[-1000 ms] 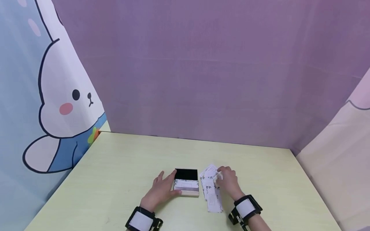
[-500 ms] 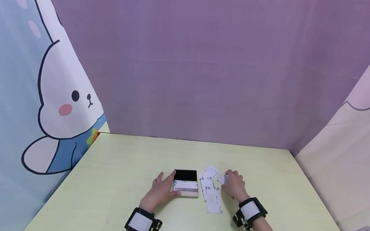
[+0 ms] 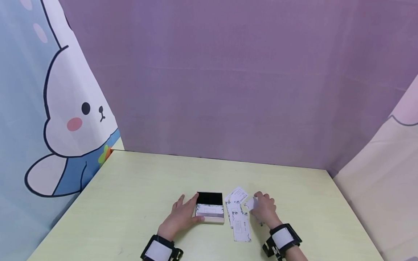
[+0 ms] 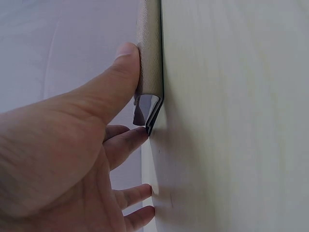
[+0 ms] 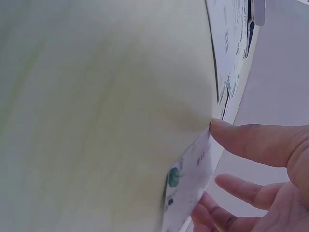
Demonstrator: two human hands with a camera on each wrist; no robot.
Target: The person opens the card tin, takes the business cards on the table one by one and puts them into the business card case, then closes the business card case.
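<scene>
Pinching a thin card off the table

Head view: right hand [image 3: 265, 211] lifts one card [image 3: 250, 203] beside the spread cards [image 3: 239, 214]; left hand [image 3: 181, 216] steadies the case [image 3: 210, 207]. Right wrist view: thumb and fingers [image 5: 256, 141] nip the card's edge; it looks light, bendable, slippery.

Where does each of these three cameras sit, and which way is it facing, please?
Head: worn on the head, looking forward and down at the pale yellow-green table, the open black-lined card case and loose white printed cards; both hands and strapped wrists show.
Left wrist: along the left hand, whose thumb presses the case's beige edge.
Right wrist: along the right hand, thumb and fingers pinching one white card.
Shared: the head and left-wrist views both show the case; the head and right-wrist views both show the cards.
</scene>
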